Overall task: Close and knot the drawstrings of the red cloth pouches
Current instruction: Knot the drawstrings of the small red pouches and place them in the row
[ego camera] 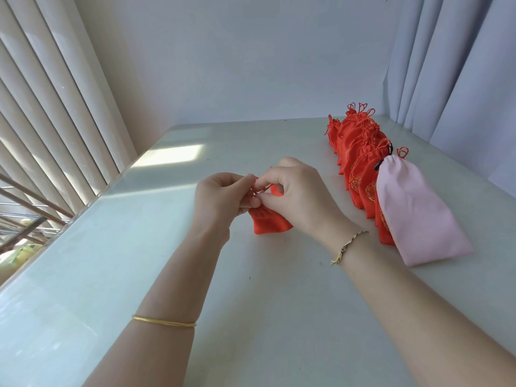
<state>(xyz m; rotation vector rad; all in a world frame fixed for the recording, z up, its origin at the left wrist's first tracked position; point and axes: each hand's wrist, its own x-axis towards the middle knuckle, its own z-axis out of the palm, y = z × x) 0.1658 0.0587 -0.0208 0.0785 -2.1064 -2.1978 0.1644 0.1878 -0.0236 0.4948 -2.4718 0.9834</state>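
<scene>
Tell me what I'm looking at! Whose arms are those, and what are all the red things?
There is no machine here. A person wears a camera on their head, so you see their own two arms from above. The left hand and the right hand both pinch the drawstring of a small red pouch with their fingers, to tie it shut. On the white table, to the right, lies a row of red pouches with gold patterns. A pink pouch lies over the near end of that row. Window blinds are on the left and a curtain on the right.
</scene>
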